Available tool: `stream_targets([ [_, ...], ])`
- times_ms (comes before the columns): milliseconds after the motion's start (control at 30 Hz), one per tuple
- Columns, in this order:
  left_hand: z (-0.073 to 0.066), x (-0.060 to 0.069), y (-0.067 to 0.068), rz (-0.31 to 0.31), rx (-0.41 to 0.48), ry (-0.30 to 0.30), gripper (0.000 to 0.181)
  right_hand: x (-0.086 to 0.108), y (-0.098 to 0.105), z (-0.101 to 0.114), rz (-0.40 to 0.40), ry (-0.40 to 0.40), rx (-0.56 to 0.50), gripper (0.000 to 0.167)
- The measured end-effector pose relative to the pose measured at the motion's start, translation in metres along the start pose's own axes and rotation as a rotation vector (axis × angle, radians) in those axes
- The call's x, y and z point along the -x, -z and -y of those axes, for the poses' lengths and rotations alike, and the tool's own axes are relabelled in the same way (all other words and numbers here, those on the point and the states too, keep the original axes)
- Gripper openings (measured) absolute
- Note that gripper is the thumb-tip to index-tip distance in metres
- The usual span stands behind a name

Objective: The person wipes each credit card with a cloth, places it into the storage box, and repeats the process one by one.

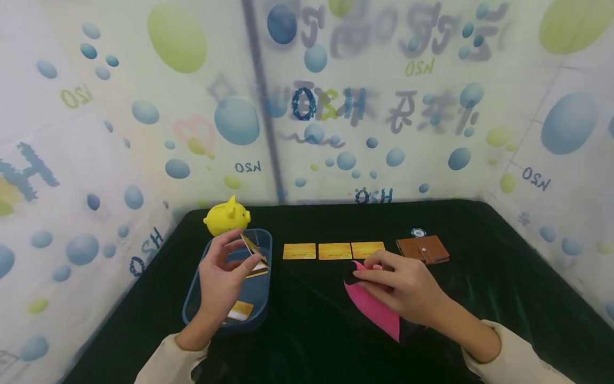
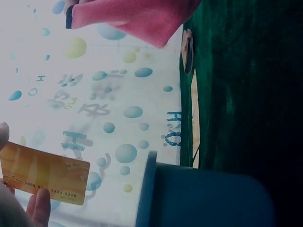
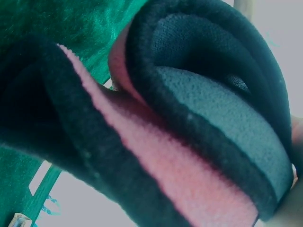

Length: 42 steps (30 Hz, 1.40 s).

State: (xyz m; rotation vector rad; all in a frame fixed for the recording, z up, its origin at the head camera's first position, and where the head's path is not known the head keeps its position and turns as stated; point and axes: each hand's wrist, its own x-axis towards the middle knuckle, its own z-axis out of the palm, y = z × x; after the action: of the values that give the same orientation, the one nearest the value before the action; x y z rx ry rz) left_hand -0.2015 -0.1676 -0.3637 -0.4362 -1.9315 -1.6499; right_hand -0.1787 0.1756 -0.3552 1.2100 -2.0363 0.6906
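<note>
Above the blue tray [image 1: 259,298], the left hand [image 1: 223,272] pinches a gold card [image 1: 253,248] between thumb and fingers; its printed face shows in the left wrist view [image 2: 47,175]. A pink cloth with black edging [image 1: 376,309] hangs from the right hand [image 1: 408,285], whose fingers grip its upper part. Folds of that cloth [image 3: 189,175] fill the right wrist view and hide most of the hand. More cards lie inside the tray, one near its front [image 1: 241,310]. Three gold cards [image 1: 299,251] [image 1: 334,251] [image 1: 368,249] form a row beyond the cloth.
A yellow piggy bank [image 1: 225,216] stands behind the tray. At the right of the card row lies a brown wallet [image 1: 423,249], with a round chip [image 1: 419,233] just behind it. Dark green cloth [image 1: 307,330] covers the table, and a patterned curtain [image 1: 336,176] rises behind.
</note>
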Motion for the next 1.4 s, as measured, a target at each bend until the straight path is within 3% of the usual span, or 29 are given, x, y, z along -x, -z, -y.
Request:
stream_targets([
  [167,0.002,-0.001,0.003,0.001,-0.02,0.063,0.052,0.0,0.0,-0.001,-0.001,0.002,0.0,0.033],
  [867,0.011,0.005,0.009,-0.047,-0.089,0.195,0.052,0.007,-0.007,0.002,-0.021,-0.004,-0.021,0.029],
  [1067,0.011,0.001,0.009,-0.081,-0.139,0.223,0.053,0.004,-0.003,0.0,-0.02,0.007,-0.025,0.029],
  [1267,0.008,0.001,0.005,-0.078,-0.091,0.247,0.055,0.003,-0.002,0.0,-0.011,0.003,-0.024,0.031],
  [1400,0.002,0.0,-0.003,-0.058,-0.082,0.224,0.053,0.002,-0.001,0.0,-0.013,0.002,-0.018,0.031],
])
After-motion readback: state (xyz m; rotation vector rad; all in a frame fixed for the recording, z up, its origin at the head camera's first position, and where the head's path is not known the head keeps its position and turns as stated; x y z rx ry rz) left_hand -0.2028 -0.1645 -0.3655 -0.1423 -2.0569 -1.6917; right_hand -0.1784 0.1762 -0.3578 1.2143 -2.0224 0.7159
